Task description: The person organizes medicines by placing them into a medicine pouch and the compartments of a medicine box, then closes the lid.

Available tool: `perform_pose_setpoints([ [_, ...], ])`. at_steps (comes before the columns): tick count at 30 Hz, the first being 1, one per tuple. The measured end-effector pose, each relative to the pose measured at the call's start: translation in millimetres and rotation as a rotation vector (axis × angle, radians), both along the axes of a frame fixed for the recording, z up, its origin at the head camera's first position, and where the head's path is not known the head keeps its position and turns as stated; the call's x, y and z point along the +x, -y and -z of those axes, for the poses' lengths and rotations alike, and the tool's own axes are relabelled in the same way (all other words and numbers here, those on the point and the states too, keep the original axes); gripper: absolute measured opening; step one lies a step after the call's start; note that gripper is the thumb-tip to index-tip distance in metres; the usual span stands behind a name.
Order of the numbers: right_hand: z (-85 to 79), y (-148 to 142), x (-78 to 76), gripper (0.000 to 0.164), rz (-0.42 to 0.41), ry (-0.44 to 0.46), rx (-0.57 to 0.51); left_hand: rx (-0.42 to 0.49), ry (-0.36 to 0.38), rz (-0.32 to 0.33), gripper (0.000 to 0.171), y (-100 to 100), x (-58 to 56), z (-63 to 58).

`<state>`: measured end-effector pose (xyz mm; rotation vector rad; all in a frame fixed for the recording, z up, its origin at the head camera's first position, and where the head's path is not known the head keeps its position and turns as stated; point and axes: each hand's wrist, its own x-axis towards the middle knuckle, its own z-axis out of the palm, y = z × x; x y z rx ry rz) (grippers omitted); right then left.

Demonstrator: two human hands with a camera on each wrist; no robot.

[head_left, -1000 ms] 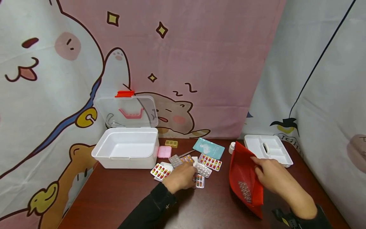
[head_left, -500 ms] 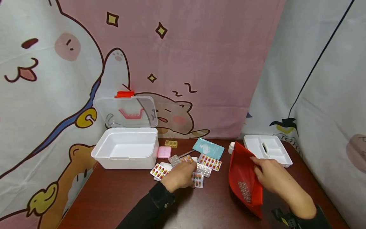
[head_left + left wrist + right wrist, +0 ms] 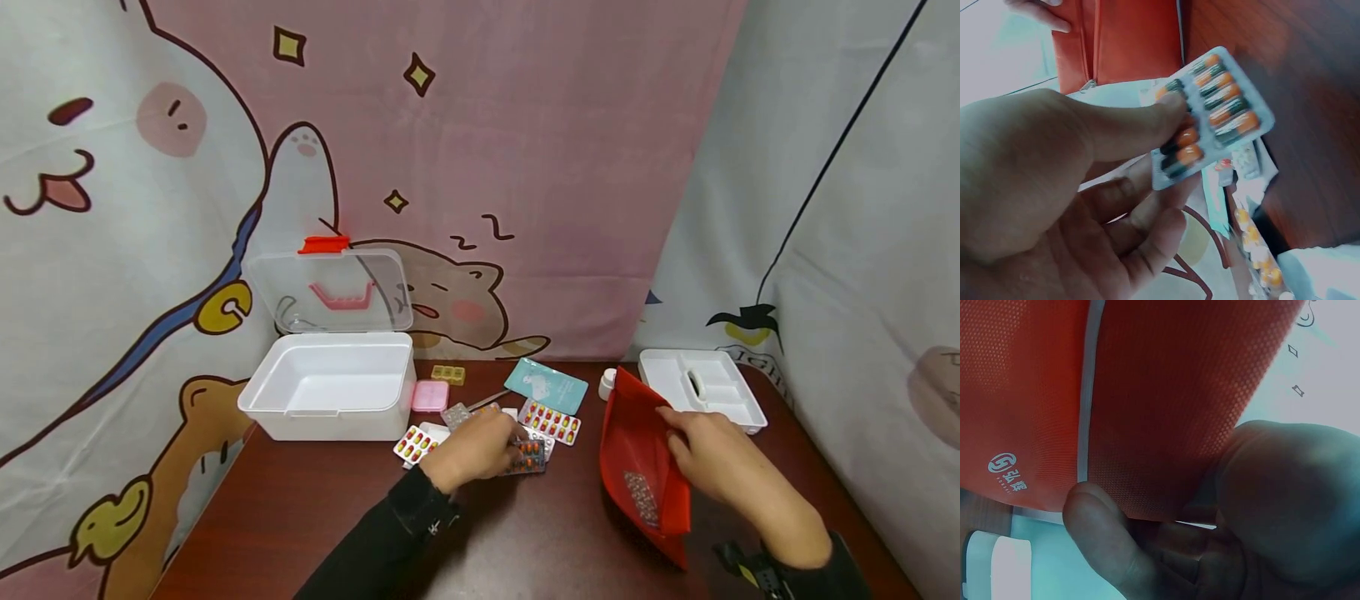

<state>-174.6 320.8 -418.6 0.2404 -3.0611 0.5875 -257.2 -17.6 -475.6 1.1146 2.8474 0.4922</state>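
My left hand (image 3: 476,450) pinches a blister pack of orange-and-dark capsules (image 3: 1227,100) between thumb and fingers. In the head view the pack (image 3: 531,457) shows just right of the fingertips, over the pile of medicine. On the right, my right hand (image 3: 723,458) grips the edge of a red zip pouch (image 3: 630,442), whose mouth gapes. A silvery blister pack (image 3: 642,498) lies inside it. The right wrist view shows thumb and fingers on the pouch fabric (image 3: 1166,412), near a pale strip and a printed logo.
Blister packs (image 3: 416,445) (image 3: 551,422), a teal packet (image 3: 546,386), a pink case (image 3: 431,397) and a small yellow pillbox (image 3: 448,374) lie mid-table. An open white box (image 3: 330,425) stands left. A white bottle (image 3: 607,384) and divided tray (image 3: 738,408) are behind the pouch.
The capsule blister pack has come up off the table in my left hand, shifting slightly right and away from me. My right hand and the pouch have stayed put.
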Motion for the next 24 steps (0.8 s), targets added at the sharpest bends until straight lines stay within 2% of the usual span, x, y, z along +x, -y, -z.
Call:
perform_pose_setpoints([
  [4,-2.1,0.1,-1.1,0.046,0.003,-0.011,0.000,0.071,-0.017,0.010,0.010,-7.2,-3.4,-8.6],
  [7,-1.9,0.3,-1.6,0.046,0.001,-0.028,0.009,0.143,0.005,-0.017,0.007,-13.6,-2.6,-16.7],
  [11,-0.9,0.8,-1.9,0.045,0.001,-0.023,0.010,0.286,0.115,-0.067,0.008,-21.6,1.4,-25.1],
  [15,-0.6,1.1,-2.0,0.046,0.007,-0.021,0.008,0.408,0.177,-0.099,0.007,-29.9,4.8,-32.8],
  [18,-0.4,1.3,-1.6,0.046,0.015,-0.018,0.007,0.451,0.199,-0.098,0.011,-38.1,8.1,-40.5],
  [21,0.2,1.5,-1.2,0.045,0.020,-0.017,0.008,0.482,0.247,-0.087,0.018,-47.2,13.2,-47.8],
  [24,0.9,1.9,-1.1,0.045,0.020,-0.019,0.012,0.507,0.299,-0.077,0.017,-55.7,18.9,-53.2],
])
